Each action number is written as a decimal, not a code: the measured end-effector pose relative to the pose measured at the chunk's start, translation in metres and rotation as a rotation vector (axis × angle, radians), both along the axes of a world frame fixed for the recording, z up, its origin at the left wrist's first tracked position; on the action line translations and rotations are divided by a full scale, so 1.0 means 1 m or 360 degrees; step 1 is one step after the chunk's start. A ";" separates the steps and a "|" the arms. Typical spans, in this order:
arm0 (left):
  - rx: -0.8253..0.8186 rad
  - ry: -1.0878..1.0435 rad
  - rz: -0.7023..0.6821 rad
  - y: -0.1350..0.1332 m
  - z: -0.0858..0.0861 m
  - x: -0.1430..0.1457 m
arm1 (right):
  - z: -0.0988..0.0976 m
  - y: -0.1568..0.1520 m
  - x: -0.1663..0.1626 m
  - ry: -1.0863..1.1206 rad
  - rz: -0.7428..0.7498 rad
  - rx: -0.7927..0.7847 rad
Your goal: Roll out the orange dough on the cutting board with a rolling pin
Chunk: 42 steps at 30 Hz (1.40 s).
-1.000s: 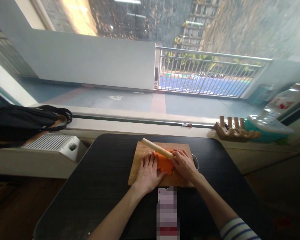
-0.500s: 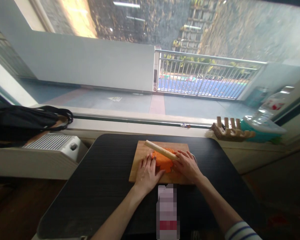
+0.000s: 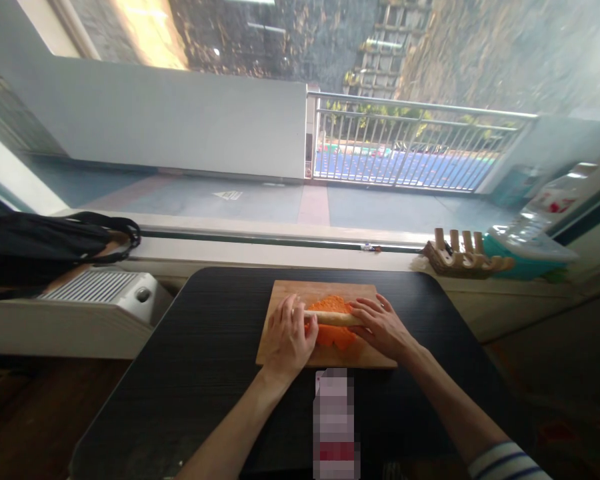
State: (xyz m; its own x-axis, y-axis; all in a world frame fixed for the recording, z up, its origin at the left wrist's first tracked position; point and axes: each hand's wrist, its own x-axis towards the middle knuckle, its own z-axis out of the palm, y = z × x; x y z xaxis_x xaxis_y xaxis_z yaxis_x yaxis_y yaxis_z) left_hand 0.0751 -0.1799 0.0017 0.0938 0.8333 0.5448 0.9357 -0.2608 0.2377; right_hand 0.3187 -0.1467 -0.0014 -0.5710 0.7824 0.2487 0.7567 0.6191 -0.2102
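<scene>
A wooden board (image 3: 285, 293) lies on a black table (image 3: 205, 360). On the board sits a flattened orange lump of dough (image 3: 333, 307). A pale wooden rolling pin (image 3: 333, 319) lies level across the dough. My left hand (image 3: 287, 337) rests on the pin's left end with fingers laid flat over it. My right hand (image 3: 380, 327) presses flat on the pin's right end, fingers stretched out.
A blurred-out object (image 3: 334, 420) stands on the table near me. A white heater (image 3: 97, 290) and a black bag (image 3: 35, 247) are at the left. On the windowsill at the right sit a wooden rack (image 3: 463, 257) and a teal container (image 3: 527, 257).
The rolling pin was slanted with its far end pointing back left; now it lies level across the dough. My left hand has moved from the board onto the pin's left end.
</scene>
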 end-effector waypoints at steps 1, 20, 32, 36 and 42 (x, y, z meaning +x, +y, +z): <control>-0.0006 -0.0028 -0.0013 -0.001 -0.002 -0.001 | 0.000 0.000 0.003 0.0005 0.0006 -0.0008; -0.0950 -0.1710 0.0062 -0.002 -0.002 0.006 | 0.001 0.009 -0.032 0.0908 -0.0573 -0.0773; -0.0352 -0.1018 0.0092 0.014 0.011 0.000 | 0.009 -0.005 -0.005 0.0454 -0.0355 -0.0392; -0.0036 -0.0327 -0.0058 0.023 0.017 -0.002 | 0.014 0.000 -0.004 0.0104 -0.0126 -0.0236; -0.0316 0.0131 -0.0071 0.038 -0.002 0.009 | 0.007 0.002 -0.007 0.0034 -0.0026 -0.0147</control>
